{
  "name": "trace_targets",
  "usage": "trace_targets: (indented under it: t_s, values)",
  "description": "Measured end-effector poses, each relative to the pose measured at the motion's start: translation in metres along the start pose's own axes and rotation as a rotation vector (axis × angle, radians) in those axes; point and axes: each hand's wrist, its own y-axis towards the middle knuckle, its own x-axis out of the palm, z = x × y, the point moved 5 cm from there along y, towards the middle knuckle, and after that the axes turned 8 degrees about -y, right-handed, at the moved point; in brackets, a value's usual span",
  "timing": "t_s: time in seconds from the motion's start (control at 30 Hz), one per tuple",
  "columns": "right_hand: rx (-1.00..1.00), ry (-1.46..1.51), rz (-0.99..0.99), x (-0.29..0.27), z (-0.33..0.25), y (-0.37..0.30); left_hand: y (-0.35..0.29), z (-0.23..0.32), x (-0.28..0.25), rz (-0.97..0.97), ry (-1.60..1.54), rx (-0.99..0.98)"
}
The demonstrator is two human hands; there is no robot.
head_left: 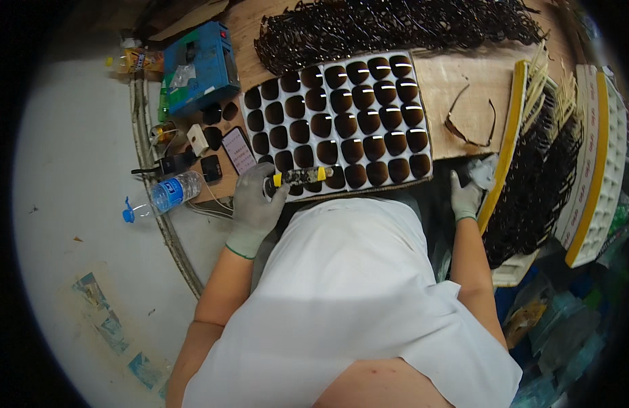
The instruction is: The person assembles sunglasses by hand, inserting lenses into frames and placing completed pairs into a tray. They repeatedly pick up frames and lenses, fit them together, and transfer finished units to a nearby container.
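Observation:
My left hand (253, 207), in a pale glove with a green cuff, is closed round one end of a black-and-yellow stick-like tool (299, 177). The tool lies across the near edge of a tray of dark brown sunglass lenses (348, 119), set out in rows on white backing. My right hand (466, 198), also gloved, is low at the right beside a yellow-edged rack. Its fingers meet a whitish crumpled piece (482, 171), and its thumb points up. Beyond that hand a pair of brown sunglasses (472, 130) rests on the wooden table.
Dark glasses frames are heaped at the back (396, 30) and fill a rack (532, 177) at right. To the left are a blue box (202, 68), a phone (239, 151), loose lenses (221, 113), a white block (197, 139), cables and a water bottle (175, 190) near the table's edge.

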Motion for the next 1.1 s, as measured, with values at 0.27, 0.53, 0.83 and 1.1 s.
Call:
trace_targets:
  t_s: [0.27, 0.53, 0.83, 1.1]
  values:
    - [0.136, 0.188, -0.374, -0.001, 0.016, 0.037, 0.144, 0.012, 0.001, 0.068, -0.096, -0.028]
    - [-0.367, 0.022, -0.081, -0.108, -0.052, -0.033, 0.316, -0.148, 0.054, -0.025, -0.314, -0.692]
    - [-1.263, 0.262, 0.084, -0.146, -0.32, -0.009, 0.305, -0.139, 0.006, 0.362, -0.511, -0.8]
    - [-0.93, -0.476, -0.049, -0.1, -0.44, -0.007, 0.103, -0.046, -0.096, 0.174, -0.558, -0.367]
